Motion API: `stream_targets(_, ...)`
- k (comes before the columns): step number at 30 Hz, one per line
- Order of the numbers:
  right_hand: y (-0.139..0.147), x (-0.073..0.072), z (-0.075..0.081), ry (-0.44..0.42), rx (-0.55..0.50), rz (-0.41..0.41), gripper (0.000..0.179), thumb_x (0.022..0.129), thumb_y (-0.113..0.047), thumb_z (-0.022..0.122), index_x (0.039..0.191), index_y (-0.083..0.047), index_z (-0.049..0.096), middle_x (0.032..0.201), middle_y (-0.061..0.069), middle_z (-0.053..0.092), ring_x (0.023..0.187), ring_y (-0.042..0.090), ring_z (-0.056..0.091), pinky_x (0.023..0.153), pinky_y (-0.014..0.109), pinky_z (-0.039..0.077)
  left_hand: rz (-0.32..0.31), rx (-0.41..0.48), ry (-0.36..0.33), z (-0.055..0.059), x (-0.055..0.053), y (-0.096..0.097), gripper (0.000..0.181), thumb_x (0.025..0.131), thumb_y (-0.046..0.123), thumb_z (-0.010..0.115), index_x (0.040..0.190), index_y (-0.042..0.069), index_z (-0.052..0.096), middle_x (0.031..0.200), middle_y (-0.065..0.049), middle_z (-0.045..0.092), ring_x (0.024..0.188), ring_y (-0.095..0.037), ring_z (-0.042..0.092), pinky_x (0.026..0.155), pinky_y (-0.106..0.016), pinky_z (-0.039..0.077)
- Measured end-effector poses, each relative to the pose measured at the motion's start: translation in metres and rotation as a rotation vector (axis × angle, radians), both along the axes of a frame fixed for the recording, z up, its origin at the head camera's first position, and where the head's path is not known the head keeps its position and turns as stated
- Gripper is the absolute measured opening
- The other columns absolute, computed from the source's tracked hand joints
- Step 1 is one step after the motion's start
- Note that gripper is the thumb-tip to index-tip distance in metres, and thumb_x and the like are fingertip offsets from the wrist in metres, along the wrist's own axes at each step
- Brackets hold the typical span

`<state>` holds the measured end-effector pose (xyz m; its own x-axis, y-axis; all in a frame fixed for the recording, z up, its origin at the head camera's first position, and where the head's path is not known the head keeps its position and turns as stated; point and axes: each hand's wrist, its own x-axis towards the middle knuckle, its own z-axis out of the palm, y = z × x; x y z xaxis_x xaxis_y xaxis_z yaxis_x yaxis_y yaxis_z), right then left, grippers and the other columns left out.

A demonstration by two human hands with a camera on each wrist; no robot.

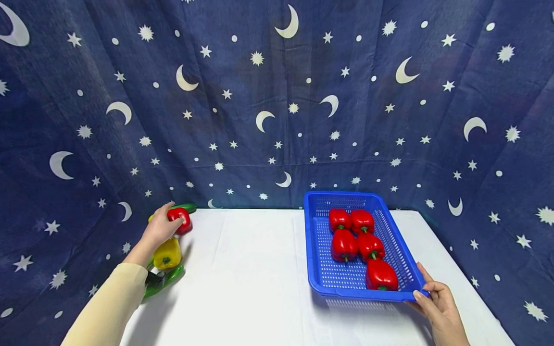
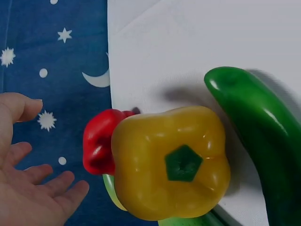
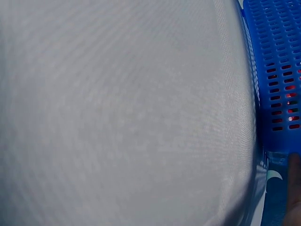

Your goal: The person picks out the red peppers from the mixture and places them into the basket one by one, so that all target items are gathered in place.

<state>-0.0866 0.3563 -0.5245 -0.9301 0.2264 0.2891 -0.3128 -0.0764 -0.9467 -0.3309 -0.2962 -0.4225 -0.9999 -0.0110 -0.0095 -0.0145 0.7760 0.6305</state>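
Observation:
At the far left of the table my left hand [image 1: 161, 227] reaches over a red bell pepper [image 1: 181, 220]. In the left wrist view its fingers [image 2: 36, 174] are spread, with a gap between them and the red pepper [image 2: 99, 141]. Just nearer than the red one lies a yellow bell pepper [image 1: 168, 253], its green stem toward me. My right hand [image 1: 439, 307] grips the near right corner of a blue plastic basket [image 1: 309, 240], thumb over the rim. Several red bell peppers [image 1: 345, 245] lie inside that basket. Most of the right hand is outside the right wrist view.
A long green vegetable [image 1: 166, 282] lies in front of the yellow pepper, partly hidden by the left forearm. Another green one [image 1: 186, 207] is behind the red pepper. White cloth [image 1: 246, 269] covers the table, and a dark blue star-and-moon curtain [image 1: 277, 144] hangs at its back and sides.

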Motion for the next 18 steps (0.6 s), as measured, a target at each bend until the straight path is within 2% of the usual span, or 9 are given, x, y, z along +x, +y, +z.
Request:
stream_targets(3,0.0,0.0,0.001,-0.011,-0.005,-0.006,0.021,0.103,0.005,0.051,0.114,-0.01,0.041,0.159,-0.009,0.039,0.122,-0.002,0.054,0.082,0.024,0.058,0.046,0.039,-0.043,0.0,-0.003,-0.002,0.08,0.101,0.023,0.058,0.16,-0.005,0.012,0.156,-0.04,0.016,0.123,-0.054,0.042,0.101,-0.061,0.047)
stream_targets(6,0.001,0.0,0.0,-0.024,-0.007,-0.015,0.02,0.104,0.005,0.051,0.115,-0.01,0.041,0.16,-0.009,0.038,0.122,-0.003,0.054,0.082,0.024,0.058,0.096,0.072,-0.099,-0.001,-0.009,-0.004,0.083,0.101,0.025,0.059,0.16,-0.004,0.008,0.157,-0.039,0.015,0.13,-0.055,0.036,0.107,-0.064,0.04)
stream_targets(8,0.002,0.0,0.0,-0.04,0.003,-0.024,0.02,0.104,0.003,0.051,0.115,-0.01,0.041,0.162,-0.006,0.035,0.121,-0.003,0.054,0.082,0.024,0.058,0.132,0.095,-0.135,-0.004,-0.013,-0.005,0.084,0.101,0.025,0.059,0.161,-0.004,0.006,0.157,-0.039,0.014,0.133,-0.055,0.033,0.109,-0.065,0.037)
stream_targets(11,0.004,-0.001,-0.001,-0.079,0.024,-0.039,0.02,0.105,0.0,0.052,0.117,-0.01,0.039,0.167,-0.002,0.028,0.12,-0.005,0.053,0.082,0.023,0.058,0.178,0.119,-0.179,-0.008,-0.016,-0.006,0.084,0.102,0.024,0.056,0.16,-0.005,0.003,0.157,-0.04,0.016,0.131,-0.054,0.035,0.11,-0.063,0.038)
stream_targets(15,0.005,-0.001,-0.001,-0.116,0.05,-0.052,0.021,0.106,-0.004,0.053,0.118,-0.01,0.038,0.169,0.001,0.022,0.118,-0.007,0.051,0.082,0.023,0.058,0.22,0.129,-0.204,-0.013,-0.018,-0.006,0.082,0.102,0.021,0.054,0.159,-0.008,0.001,0.156,-0.04,0.019,0.127,-0.053,0.041,0.108,-0.06,0.041)
stream_targets(18,0.004,0.0,-0.001,-0.108,0.064,-0.051,0.021,0.105,-0.004,0.053,0.118,-0.009,0.037,0.169,0.001,0.023,0.119,-0.007,0.051,0.082,0.022,0.057,0.248,0.142,-0.213,-0.015,-0.021,-0.005,0.083,0.102,0.019,0.055,0.159,-0.008,0.001,0.156,-0.039,0.02,0.127,-0.053,0.04,0.108,-0.06,0.042)
